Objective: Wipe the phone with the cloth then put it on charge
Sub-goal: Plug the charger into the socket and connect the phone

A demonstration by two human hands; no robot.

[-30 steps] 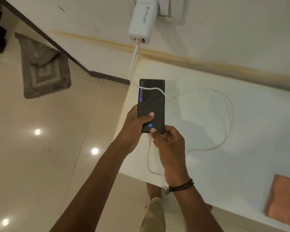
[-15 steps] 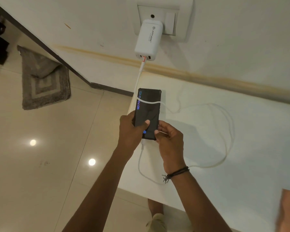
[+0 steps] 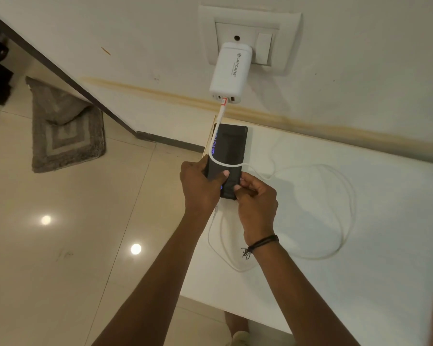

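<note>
phone (image 3: 229,156) is hovering just below the charger (image 3: 229,71), at the table (image 3: 360,245) corner. i'm gripping its side with my left hand (image 3: 200,186) and pinching its lower end with my right hand (image 3: 256,201). i'm judging it best to slide the cable (image 3: 335,196) off the screen, then lower it flat.

**Legible markings on charger and phone.**
The white plastic wall charger (image 3: 229,71) bears the brand "LAPCARE" in dark print. The screen of the black rectangular phone (image 3: 231,148) shows blue digits, crossed by a white cable (image 3: 225,164) and too blurred to read.
</note>
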